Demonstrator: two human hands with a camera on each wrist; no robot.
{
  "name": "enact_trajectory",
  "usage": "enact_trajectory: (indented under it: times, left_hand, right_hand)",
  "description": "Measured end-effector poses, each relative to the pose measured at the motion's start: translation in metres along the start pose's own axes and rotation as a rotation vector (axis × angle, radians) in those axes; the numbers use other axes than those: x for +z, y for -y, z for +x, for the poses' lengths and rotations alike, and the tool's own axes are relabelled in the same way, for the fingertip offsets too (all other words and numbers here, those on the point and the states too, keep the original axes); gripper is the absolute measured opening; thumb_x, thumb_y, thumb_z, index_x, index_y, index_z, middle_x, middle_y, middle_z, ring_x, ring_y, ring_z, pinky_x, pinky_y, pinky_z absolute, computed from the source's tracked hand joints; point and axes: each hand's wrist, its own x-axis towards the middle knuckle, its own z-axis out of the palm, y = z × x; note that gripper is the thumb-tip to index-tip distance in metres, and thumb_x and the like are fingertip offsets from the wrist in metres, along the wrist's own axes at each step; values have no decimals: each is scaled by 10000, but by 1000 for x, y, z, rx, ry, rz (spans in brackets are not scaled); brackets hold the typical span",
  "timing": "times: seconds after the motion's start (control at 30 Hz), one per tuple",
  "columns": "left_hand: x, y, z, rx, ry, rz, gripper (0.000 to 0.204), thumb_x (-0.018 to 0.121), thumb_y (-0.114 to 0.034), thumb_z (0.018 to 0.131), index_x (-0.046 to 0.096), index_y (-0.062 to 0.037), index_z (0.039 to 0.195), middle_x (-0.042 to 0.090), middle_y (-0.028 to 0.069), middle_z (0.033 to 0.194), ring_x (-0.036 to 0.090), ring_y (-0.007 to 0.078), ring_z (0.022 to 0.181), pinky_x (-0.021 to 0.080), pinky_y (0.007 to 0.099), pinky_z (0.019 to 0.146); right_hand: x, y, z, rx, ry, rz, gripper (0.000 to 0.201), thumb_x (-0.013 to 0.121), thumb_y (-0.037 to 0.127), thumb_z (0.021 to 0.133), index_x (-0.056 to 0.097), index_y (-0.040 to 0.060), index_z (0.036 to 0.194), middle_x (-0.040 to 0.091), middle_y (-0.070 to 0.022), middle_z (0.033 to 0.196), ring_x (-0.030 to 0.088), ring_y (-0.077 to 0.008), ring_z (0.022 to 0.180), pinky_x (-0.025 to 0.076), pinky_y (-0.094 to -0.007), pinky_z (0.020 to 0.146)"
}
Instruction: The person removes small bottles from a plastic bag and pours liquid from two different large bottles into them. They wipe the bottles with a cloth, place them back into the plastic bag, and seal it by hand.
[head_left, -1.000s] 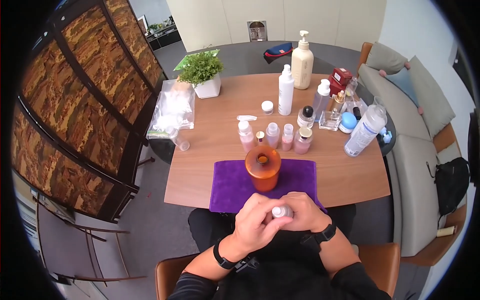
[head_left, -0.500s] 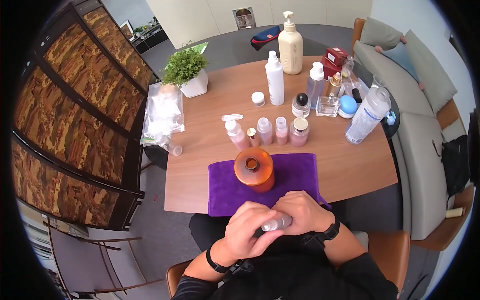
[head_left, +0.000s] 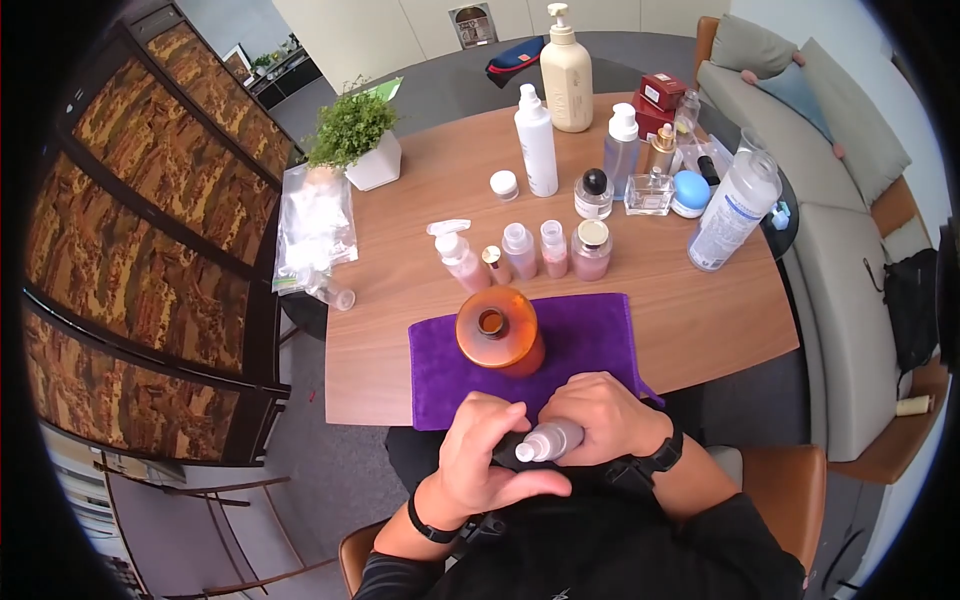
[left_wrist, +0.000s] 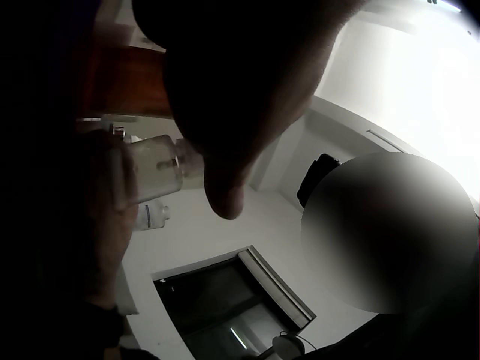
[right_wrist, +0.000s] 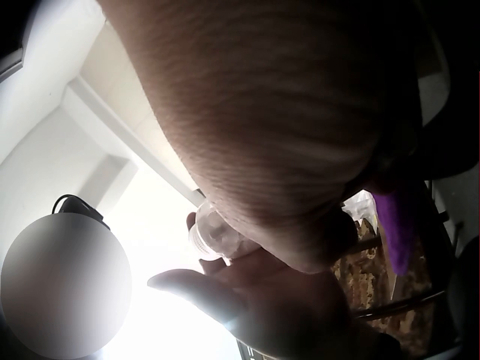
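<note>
My right hand (head_left: 605,418) grips a small translucent bottle (head_left: 556,440) around its body, above my lap at the table's near edge. The bottle lies tilted, its narrow pale neck pointing toward my left palm. My left hand (head_left: 480,455) is spread beside that neck, thumb stretched out below it and fingers behind. In the left wrist view the clear bottle (left_wrist: 155,169) shows between the right hand's fingers and the dark left thumb (left_wrist: 225,196). Just beyond both hands, an open-necked amber bottle (head_left: 500,345) stands upright on a purple towel (head_left: 590,335).
Behind the towel stand several small pink-tinted bottles (head_left: 590,255). Farther back are a white spray bottle (head_left: 537,145), a cream pump bottle (head_left: 567,85) and a white lid (head_left: 504,184). A large clear bottle (head_left: 735,215) stands right; a potted plant (head_left: 375,160) and plastic bag (head_left: 318,225) sit left.
My left hand has loosened from around the bottle and spread its thumb and fingers apart. The bottle in my right hand has tipped further leftward, showing more of its body. The head view has shifted.
</note>
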Motion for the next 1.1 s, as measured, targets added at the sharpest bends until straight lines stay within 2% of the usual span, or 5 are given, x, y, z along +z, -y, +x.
enact_trajectory:
  times: [0.27, 0.57, 0.83, 0.93, 1.1]
  left_hand:
    - [-1, 4, 6, 53, 119, -155, 927, 987, -238, 833, 466, -95, 1585, 749, 153, 1081, 707, 299, 896, 549, 396, 799]
    - [1, -1, 1, -45, -135, -83, 662, 983, -340, 831, 653, 5, 1290, 678, 111, 971, 668, 246, 796, 529, 366, 683]
    - [-29, 22, 1, -383, -439, -258, 370, 828, -215, 993, 625, 14, 1200, 634, 139, 1119, 677, 229, 951, 568, 339, 859]
    - [-46, 60, -7, -628, -408, -65, 325, 880, 4, 861, 655, 8, 1095, 673, 103, 1104, 692, 216, 946, 567, 344, 848]
    - [-46, 92, 2, -596, -187, 511, 310, 924, -50, 811, 673, -3, 987, 704, 155, 995, 703, 305, 861, 579, 395, 792]
  right_hand:
    - [1, -4, -3, -17, 4, 1, 396, 924, 216, 641, 730, 48, 942, 727, -128, 815, 719, -361, 758, 564, -451, 701]
    - [0, -5, -2, -39, 11, 8, 367, 939, 212, 669, 728, 63, 931, 731, -102, 820, 717, -333, 728, 546, -433, 664]
    - [-4, -4, -1, -23, 6, 61, 330, 947, 171, 704, 716, 84, 923, 725, -85, 810, 710, -316, 706, 546, -413, 666]
    - [-5, -3, 0, -22, -7, 76, 317, 966, 154, 734, 705, 90, 902, 722, -70, 792, 706, -296, 686, 539, -393, 655]
    - [-8, 2, 1, 61, 39, 67, 320, 946, 183, 746, 712, 62, 928, 748, -104, 842, 737, -321, 749, 573, -407, 704]
